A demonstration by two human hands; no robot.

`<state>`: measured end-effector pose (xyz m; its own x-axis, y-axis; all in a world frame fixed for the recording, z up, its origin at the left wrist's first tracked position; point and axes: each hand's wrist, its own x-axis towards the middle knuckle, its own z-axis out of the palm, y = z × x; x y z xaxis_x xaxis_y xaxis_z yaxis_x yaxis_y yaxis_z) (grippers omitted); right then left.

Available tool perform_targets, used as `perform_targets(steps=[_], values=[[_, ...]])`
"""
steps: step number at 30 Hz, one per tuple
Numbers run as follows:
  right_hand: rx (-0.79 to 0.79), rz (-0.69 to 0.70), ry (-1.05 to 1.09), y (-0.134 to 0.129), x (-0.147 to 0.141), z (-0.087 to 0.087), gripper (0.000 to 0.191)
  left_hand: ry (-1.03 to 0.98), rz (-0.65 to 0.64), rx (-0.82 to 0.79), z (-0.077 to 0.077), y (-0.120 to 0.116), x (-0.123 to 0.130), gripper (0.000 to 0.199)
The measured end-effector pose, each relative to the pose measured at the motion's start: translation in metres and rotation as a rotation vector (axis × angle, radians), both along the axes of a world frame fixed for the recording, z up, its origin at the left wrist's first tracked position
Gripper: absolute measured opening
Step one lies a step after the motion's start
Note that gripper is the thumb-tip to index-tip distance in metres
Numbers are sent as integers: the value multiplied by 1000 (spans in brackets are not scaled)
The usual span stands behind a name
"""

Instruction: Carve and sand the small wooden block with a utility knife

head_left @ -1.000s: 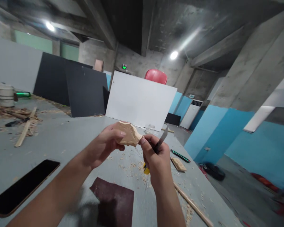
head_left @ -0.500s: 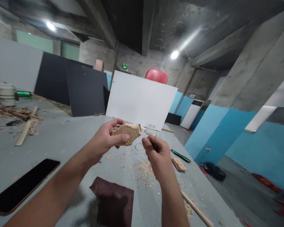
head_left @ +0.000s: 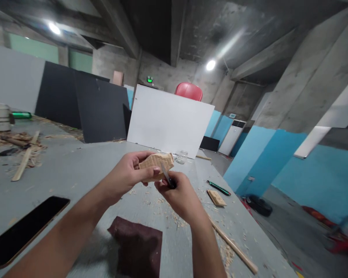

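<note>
My left hand (head_left: 136,168) is closed on a small carved block of light wood (head_left: 155,162), thumb across its near face and fingers behind it. My right hand (head_left: 178,195) grips a knife (head_left: 168,178) by its dark handle. The short blade points up and left and lies against the right part of the block, near my left thumb. Most of the handle is hidden in my right fist. Below the hands, wood shavings (head_left: 174,216) are scattered on the grey tabletop (head_left: 92,162). A dark brown sheet (head_left: 139,247), perhaps sandpaper, lies close to me.
A phone (head_left: 26,231) lies at the left. To the right are a green-and-black cutter (head_left: 219,188), a small wooden piece (head_left: 216,197) and a wooden stick (head_left: 234,247). A clear glass jar (head_left: 181,156) stands before a white board (head_left: 168,119). Wood scraps (head_left: 24,160) lie far left.
My right hand has moved left and up to the block, bringing the knife blade against it. The block has tilted slightly in my left hand. The whole view has shifted a little.
</note>
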<state>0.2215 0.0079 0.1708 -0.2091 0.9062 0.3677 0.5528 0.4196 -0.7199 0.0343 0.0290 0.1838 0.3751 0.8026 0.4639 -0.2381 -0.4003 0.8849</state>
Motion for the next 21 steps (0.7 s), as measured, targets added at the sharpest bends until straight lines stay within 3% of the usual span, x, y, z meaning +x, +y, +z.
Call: perform_targets(steps=[7, 14, 21], values=[[36, -27, 44, 4, 6, 1, 14, -1, 58, -47, 2, -10, 12, 41], [60, -92, -24, 16, 15, -7, 16, -1, 176, 91, -5, -11, 20, 32], [168, -438, -108, 29, 5, -19, 16, 55, 207, 46, -11, 2, 24, 31]])
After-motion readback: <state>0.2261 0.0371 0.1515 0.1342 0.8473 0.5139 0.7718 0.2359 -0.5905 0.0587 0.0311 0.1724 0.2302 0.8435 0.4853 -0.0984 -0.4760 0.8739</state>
